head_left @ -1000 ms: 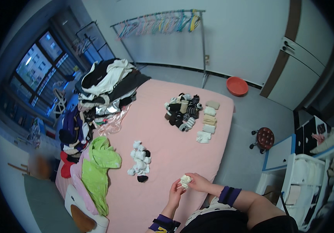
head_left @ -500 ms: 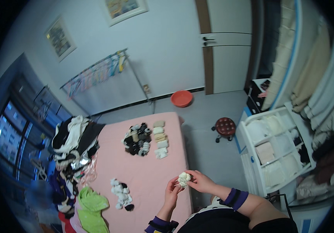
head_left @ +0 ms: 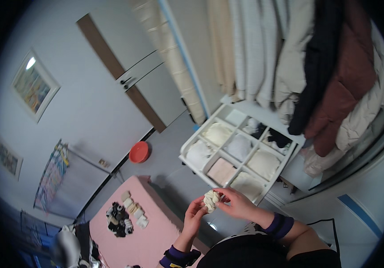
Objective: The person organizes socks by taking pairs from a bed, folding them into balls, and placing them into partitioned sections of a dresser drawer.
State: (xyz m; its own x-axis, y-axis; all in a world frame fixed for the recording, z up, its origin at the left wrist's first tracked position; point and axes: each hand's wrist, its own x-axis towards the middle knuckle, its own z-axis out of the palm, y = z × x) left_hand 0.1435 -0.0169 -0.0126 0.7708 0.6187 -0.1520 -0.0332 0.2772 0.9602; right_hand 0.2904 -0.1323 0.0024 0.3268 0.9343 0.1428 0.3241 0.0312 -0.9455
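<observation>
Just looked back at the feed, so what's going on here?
A person is holding a small cream cloth bundle between the fingers of the left hand and right hand. Beyond the hands, a white divided drawer stands open near hanging clothes, with cloth items in its compartments. To the left, a dark cluster of small cloth items and a row of pale folded pieces lie on the pink bed.
</observation>
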